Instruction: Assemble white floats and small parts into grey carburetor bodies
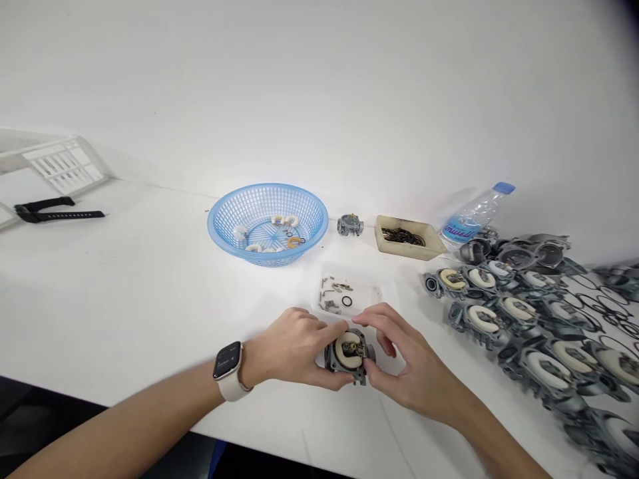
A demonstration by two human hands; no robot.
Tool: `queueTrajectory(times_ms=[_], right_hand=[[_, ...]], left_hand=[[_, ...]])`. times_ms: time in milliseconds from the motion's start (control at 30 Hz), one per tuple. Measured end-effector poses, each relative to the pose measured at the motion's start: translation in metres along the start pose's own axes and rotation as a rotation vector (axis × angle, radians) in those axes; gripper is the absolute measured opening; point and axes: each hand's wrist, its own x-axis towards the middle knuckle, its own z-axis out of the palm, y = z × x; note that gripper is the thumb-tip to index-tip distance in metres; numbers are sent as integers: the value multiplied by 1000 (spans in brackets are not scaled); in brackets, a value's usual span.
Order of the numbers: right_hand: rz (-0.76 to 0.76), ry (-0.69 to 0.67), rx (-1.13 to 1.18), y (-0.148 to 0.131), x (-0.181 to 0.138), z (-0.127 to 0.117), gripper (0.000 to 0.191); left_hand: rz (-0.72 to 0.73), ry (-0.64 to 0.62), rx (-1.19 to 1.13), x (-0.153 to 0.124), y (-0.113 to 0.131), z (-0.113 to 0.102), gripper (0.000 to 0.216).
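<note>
A metal carburetor body (370,352) lies with its open side up on the white table, a cream C-shaped float (342,350) and brass parts showing inside. My left hand (299,349) is closed around its left side, thumb along the near edge and index finger at the far edge. At the right side, the thumb of my right hand (407,362) touches the carburetor's rim. Its index finger reaches over the far corner, and the fingers are spread apart. Just beyond sits a shallow clear tray (364,296) with small metal pins and a black O-ring (347,301).
Behind stand a blue basket (218,229) with several floats, a single carburetor (350,225), a cream box (409,250) of dark rings and a tilted water bottle (474,216). Several carburetors (546,369) and black rings (612,313) crowd the right. A black strap (70,216) lies far left.
</note>
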Motion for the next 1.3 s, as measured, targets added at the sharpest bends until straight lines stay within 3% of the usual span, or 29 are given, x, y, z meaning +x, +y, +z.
queueTrajectory(times_ms=[300,433,900,1067,1300], right_hand=[[12,-53,110,-4,-2,-5,68],[17,-3,87,-6,0,-4,64],[-42,-89,46,-2,0,-1,69],[-27,25,-18,0,0,0,60],[-1,-65,46,0,-3,-3,69]], left_hand=[[1,12,-6,1,0,-1,62],[1,12,-23,1,-1,0,61],[-11,-4,-39,1,0,-1,58],[-6,1,-17,1,1,-2,59],[-6,-8,-30,1,1,-3,58]])
